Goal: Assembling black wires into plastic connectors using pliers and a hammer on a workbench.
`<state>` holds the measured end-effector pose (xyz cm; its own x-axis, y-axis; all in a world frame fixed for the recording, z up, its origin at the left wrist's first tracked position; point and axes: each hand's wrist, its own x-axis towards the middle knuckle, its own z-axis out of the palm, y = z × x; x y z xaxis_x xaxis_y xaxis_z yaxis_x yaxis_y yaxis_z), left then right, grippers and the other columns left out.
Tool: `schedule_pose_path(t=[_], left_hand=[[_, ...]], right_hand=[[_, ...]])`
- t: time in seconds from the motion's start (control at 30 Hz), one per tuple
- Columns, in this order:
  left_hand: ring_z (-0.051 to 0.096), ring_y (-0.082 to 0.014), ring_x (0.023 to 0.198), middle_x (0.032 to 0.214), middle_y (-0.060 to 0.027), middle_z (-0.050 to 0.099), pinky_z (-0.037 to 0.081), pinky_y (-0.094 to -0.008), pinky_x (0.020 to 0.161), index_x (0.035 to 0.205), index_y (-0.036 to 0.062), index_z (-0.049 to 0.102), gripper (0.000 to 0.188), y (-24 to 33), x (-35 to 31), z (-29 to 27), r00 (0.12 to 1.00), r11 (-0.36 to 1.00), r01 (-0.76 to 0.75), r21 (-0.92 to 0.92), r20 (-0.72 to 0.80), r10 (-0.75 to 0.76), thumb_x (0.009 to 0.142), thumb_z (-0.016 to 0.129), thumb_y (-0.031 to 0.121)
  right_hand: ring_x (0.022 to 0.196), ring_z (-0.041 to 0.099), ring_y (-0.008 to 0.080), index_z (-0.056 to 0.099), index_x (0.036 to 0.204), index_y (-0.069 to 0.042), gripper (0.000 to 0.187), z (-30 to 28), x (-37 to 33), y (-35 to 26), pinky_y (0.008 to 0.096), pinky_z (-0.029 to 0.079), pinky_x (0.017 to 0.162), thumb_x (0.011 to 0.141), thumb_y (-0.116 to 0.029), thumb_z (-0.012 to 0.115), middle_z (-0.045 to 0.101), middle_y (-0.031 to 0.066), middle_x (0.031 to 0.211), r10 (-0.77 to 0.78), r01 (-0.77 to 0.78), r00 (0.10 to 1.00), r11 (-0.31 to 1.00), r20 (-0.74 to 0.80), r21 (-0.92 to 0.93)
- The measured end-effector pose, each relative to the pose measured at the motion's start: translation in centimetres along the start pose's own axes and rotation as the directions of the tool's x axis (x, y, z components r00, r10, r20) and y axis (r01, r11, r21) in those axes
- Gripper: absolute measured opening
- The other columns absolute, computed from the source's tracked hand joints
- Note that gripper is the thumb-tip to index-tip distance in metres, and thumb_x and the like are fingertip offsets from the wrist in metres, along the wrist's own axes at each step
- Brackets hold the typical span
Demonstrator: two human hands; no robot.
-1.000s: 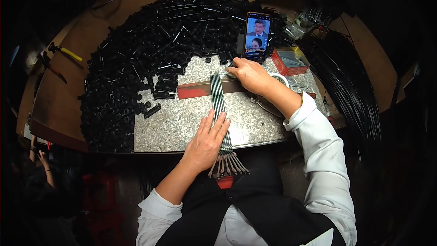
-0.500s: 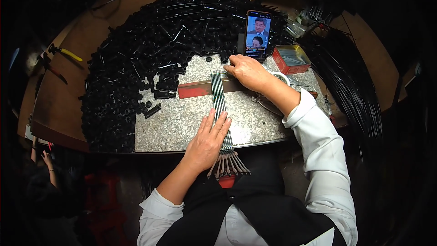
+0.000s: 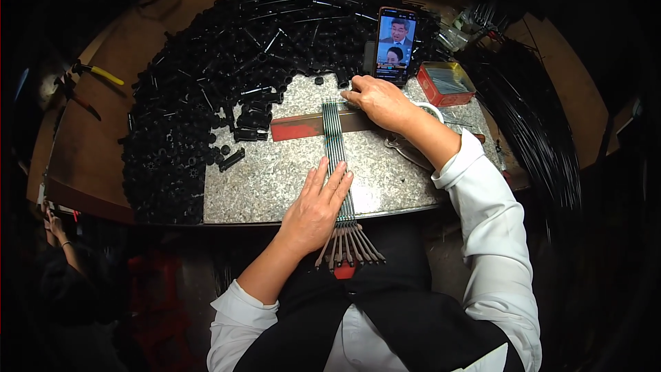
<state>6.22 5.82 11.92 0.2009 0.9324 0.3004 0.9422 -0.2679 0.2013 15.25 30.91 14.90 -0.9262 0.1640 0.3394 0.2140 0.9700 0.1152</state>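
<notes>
Several thin metal rods (image 3: 332, 134), like umbrella ribs, lie side by side on the speckled stone slab (image 3: 261, 182). Their grey jointed ends fan out past the near edge, over my lap. Across the slab, under the rods, runs a flat red and brown bar (image 3: 296, 128). My left hand (image 3: 315, 203) rests flat on the rods, fingers stretched out. Close to the rods' far tips, my right hand (image 3: 382, 102) has its fingers curled together in a pinch. Whatever it pinches, if anything, is too small or hidden to make out.
A large heap of black plastic parts (image 3: 206, 62) covers the left and back. A lit phone (image 3: 394, 45) stands behind my right hand. To the right are a red tin (image 3: 446, 85), scissors (image 3: 406, 151) and a bundle of black rods (image 3: 544, 124). Pliers (image 3: 100, 72) lie far left.
The whole view has shifted slightly. Both my hands keep nearly the same places on the slab and rods. At the far left, another person's hand has moved up.
</notes>
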Motion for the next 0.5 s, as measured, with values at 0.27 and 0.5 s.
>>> schedule_pose_path(t=[0.27,0.5], left_hand=[[0.03,-0.0458,0.13,0.139,-0.0222,0.036,0.028,-0.0517,0.106,0.134,-0.0026,0.038,0.059,-0.1,0.2,-0.1,1.0,1.0,0.006,-0.011,0.004,-0.006,0.077,0.051,0.001],[0.029,-0.0459,0.13,0.139,-0.0224,0.036,0.028,-0.0516,0.106,0.133,-0.004,0.038,0.058,-0.4,0.0,0.3,1.0,0.999,-0.017,0.033,0.007,0.016,0.081,0.056,0.014]], right_hand=[[0.085,0.058,0.0273,0.062,0.102,-0.002,0.026,0.5,0.4,-0.3,0.037,0.049,0.073,0.08,-0.008,0.051,0.054,0.013,0.089,-0.033,0.035,0.997,0.999,-0.074,0.017],[0.102,0.055,0.0319,0.05,0.124,-0.004,0.056,-1.2,0.2,-0.9,0.0364,0.048,0.086,0.071,0.014,0.052,0.05,0.0165,0.111,0.037,-0.011,0.996,0.945,-0.075,0.327]])
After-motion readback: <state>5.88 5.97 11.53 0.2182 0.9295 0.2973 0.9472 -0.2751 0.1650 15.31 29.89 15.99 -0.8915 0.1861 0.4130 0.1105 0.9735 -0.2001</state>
